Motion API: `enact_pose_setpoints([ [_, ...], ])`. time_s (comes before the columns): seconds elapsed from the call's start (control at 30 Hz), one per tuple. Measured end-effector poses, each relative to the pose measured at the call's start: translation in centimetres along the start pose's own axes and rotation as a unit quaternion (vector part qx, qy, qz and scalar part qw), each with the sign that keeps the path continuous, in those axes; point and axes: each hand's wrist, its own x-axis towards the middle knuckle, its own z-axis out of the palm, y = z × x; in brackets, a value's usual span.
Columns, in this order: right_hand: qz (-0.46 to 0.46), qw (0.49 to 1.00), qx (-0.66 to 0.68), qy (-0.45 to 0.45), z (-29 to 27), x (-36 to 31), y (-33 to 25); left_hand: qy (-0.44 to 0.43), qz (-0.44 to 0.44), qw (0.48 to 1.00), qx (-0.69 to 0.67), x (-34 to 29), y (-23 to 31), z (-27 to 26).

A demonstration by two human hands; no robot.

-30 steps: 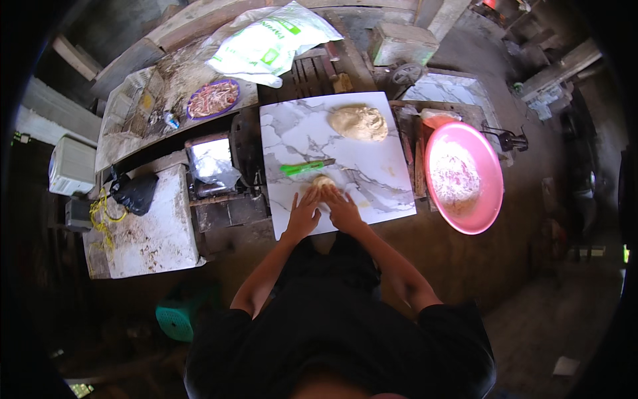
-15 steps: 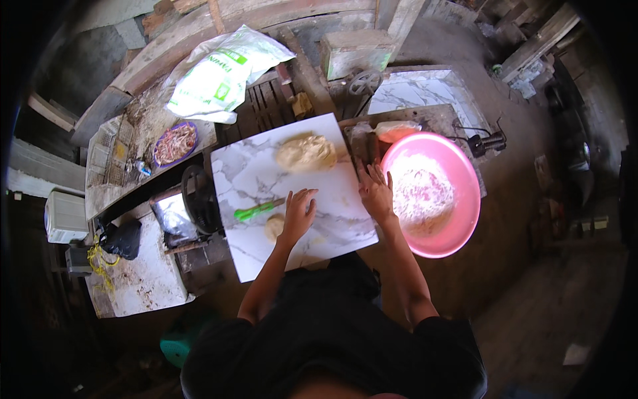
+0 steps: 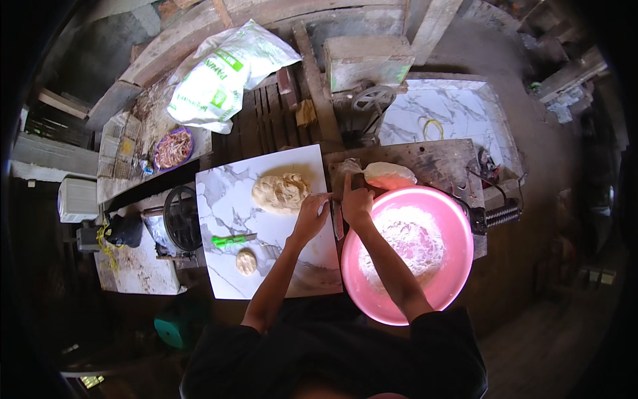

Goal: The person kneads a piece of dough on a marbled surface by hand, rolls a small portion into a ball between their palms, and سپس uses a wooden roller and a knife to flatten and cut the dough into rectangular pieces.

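2 bare hands are seen by the right edge of 1 white marbled board (image 3: 219, 199). The left hand (image 3: 310, 218) is held over that edge, its fingers directed right; the right hand (image 3: 357, 203) is held just to its right, index finger stretched toward 1 clear plastic bag (image 3: 347, 166). The hands are set close together; whether either is closed on anything cannot be told. 2 pieces of dough are laid on the board: 1 large dough mass (image 3: 280, 191) on the far right part, 1 small dough piece (image 3: 246, 263) on the near left. 1 green-handled knife (image 3: 229, 241) is laid just beyond the small piece. At right, 1 pink basin (image 3: 460, 263) holding white powder (image 3: 422, 239) is partly covered by the right forearm. At far left, 1 white-and-green sack (image 3: 212, 93) is seen.
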Motion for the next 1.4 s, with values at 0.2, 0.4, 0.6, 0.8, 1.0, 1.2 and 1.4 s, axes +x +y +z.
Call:
enact_pose_setpoints([
  [0.2, -0.017, 0.994, 0.111, 0.016, 0.8, -1.2, -2.3, 0.044, -0.008, 0.999, -0.026, -0.9, 0.3, -0.9],
  [0.4, -0.114, 0.909, 0.304, 0.260, -3.6, -2.6, -1.5, 0.091, -0.071, 0.987, -0.112, -0.6, 1.3, -1.7],
  [0.6, -0.273, 0.743, 0.576, 0.206, -9.0, -2.2, -1.1, 0.040, -0.142, 0.943, -0.297, 0.0, 4.7, -4.0],
  [0.8, -0.348, 0.667, 0.655, 0.063, -9.3, -3.0, -2.1, 0.166, -0.093, 0.912, -0.363, 0.2, 4.8, -6.1],
  [1.0, -0.366, 0.736, 0.570, -0.011, -6.4, -3.3, -3.8, 0.171, -0.122, 0.847, -0.489, -1.1, 0.3, -8.4],
  [1.2, -0.319, 0.911, 0.242, 0.101, -2.9, -3.4, -3.1, 0.142, -0.190, 0.859, -0.454, -4.3, -2.8, -6.9],
  [1.4, -0.285, 0.927, 0.112, 0.217, 1.1, -2.5, -2.7, 0.192, -0.200, 0.945, -0.177, -5.0, -4.2, -4.0],
])
